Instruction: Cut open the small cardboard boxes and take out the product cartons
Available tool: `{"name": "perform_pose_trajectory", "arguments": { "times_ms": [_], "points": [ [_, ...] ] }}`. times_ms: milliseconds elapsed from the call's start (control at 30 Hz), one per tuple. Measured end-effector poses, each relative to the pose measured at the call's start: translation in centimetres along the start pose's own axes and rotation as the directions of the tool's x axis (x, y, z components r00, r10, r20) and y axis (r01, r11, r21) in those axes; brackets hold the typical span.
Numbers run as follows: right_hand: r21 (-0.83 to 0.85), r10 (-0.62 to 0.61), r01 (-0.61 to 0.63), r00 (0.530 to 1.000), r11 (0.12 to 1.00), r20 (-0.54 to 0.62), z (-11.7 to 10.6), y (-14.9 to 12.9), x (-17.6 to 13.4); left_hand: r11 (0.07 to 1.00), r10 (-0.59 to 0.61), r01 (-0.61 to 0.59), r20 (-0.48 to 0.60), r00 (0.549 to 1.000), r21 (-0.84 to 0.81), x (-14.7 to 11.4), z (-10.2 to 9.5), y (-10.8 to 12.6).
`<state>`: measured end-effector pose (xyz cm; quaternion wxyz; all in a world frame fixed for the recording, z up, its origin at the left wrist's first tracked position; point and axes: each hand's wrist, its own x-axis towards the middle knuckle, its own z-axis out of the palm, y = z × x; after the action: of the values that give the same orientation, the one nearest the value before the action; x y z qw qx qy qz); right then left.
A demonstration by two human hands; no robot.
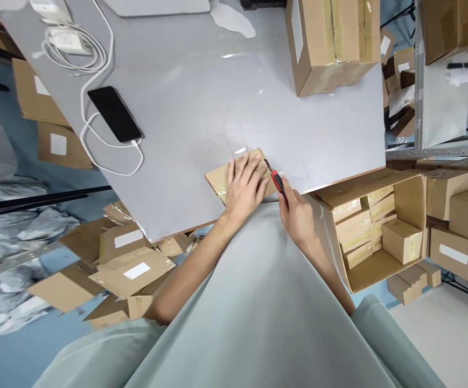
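Observation:
A small flat cardboard box point(218, 177) lies at the table's near edge, with shiny tape along its side. My left hand point(245, 186) rests on top of it, fingers stretched out and lying flat. In my right hand point(296, 213) is a red and black utility knife point(277, 180), its handle gripped in closed fingers. The knife's tip meets or comes very close to the box's right edge; whether it cuts in, I cannot tell. Part of the box is hidden under my left hand.
On the grey table point(177, 91) lie a black phone point(115, 114) on a white cable and a coiled charger cable point(74, 47). A taped carton point(334, 48) stands at the back right. An open carton point(379, 231) of small boxes sits right, below table height. Cardboard boxes point(132, 264) pile up at left.

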<state>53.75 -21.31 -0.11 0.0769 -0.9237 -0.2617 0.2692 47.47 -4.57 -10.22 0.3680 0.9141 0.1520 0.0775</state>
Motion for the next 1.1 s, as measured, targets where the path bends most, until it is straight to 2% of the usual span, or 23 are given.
{"name": "perform_pose_trajectory", "arguments": {
  "times_ms": [233,467,667,867,1100],
  "points": [
    [-0.130,0.049,-0.041,0.997,0.991,0.057,-0.4,-1.1,1.1,1.000,-0.019,0.019,0.003,1.000,-0.020,0.0,-0.4,0.2],
    [-0.267,0.133,-0.118,0.990,0.957,0.041,0.6,-2.8,0.0,0.995,-0.036,0.037,0.009,0.999,-0.090,-0.1,-0.7,0.3],
    [-0.312,0.173,-0.165,0.985,0.936,-0.001,0.3,-4.4,-0.4,0.993,-0.004,0.010,0.053,0.999,-0.121,-0.2,-0.8,0.4],
    [-0.333,0.245,-0.228,0.969,0.915,0.010,-0.3,-5.3,-2.2,0.991,0.001,0.005,0.039,0.999,-0.137,-0.4,-0.3,0.3],
    [-0.361,0.296,-0.297,0.953,0.884,-0.061,0.9,-4.2,-5.5,0.985,0.008,-0.005,0.018,1.000,-0.175,-0.3,-0.2,0.3]
  ]
}}
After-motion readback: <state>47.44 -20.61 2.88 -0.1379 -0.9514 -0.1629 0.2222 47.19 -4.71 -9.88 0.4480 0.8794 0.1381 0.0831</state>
